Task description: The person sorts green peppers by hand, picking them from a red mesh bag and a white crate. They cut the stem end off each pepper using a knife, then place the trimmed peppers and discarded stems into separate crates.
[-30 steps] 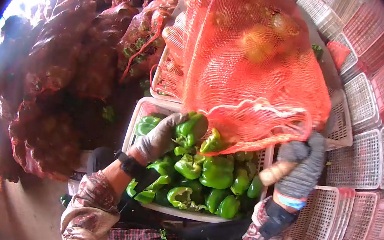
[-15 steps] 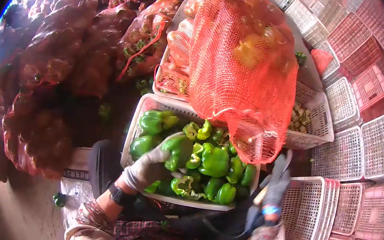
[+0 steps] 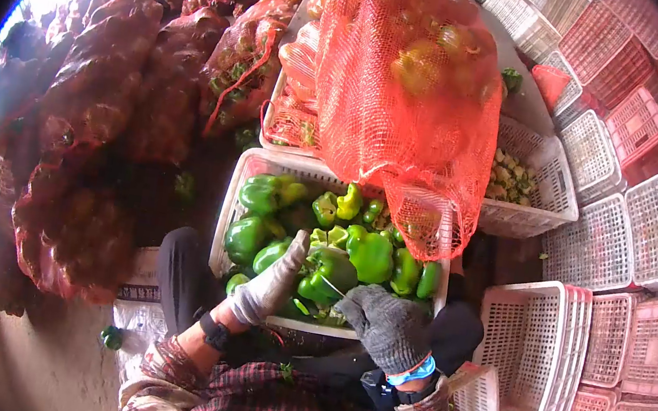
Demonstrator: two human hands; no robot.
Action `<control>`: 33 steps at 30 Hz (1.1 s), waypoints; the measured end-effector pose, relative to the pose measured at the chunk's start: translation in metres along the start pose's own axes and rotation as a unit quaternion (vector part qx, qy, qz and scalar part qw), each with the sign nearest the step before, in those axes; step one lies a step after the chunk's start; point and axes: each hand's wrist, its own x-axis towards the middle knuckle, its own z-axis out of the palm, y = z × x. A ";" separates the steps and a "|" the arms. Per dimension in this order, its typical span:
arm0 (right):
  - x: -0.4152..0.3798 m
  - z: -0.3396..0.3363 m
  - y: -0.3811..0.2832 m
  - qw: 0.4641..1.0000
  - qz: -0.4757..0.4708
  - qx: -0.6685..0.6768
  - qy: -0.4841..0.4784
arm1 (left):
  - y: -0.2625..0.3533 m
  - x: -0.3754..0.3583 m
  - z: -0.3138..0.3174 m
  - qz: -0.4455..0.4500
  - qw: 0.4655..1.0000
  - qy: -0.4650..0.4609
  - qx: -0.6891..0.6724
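Observation:
My left hand [image 3: 271, 283], in a pale glove, grips a green bell pepper [image 3: 328, 276] over the front of a white crate [image 3: 224, 216]. My right hand [image 3: 390, 328], in a dark grey knitted glove, is closed just right of that pepper. From its fingers a thin, light blade [image 3: 333, 287], apparently of a small knife, reaches to the pepper's side; the handle is hidden in the fist. Whole and cut green peppers [image 3: 371, 255] fill the crate under and behind my hands.
A full red mesh sack [image 3: 410, 108] drapes over the crate's back edge. Behind it on the right stands a crate of pale trimmings [image 3: 511, 179]. Stacked crates [image 3: 531, 352] line the right side, and filled mesh sacks [image 3: 92, 96] crowd the left.
My right hand has come in from the crate's right side to the held pepper, its fingers now closed. My left hand has shifted slightly right and down with the pepper.

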 end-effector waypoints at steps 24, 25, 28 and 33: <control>-0.061 0.060 0.013 0.974 0.176 0.132 0.057 | -0.051 0.013 -0.009 0.165 0.976 0.139 0.012; -0.056 0.054 0.013 0.953 0.202 0.217 0.058 | -0.043 0.012 -0.002 0.140 0.974 0.133 -0.117; -0.027 0.020 0.009 0.894 0.273 0.354 0.011 | -0.050 0.005 -0.017 0.180 0.969 0.097 0.139; -0.006 0.028 0.015 0.805 0.385 0.447 -0.065 | -0.032 0.009 0.004 0.149 0.880 0.139 0.430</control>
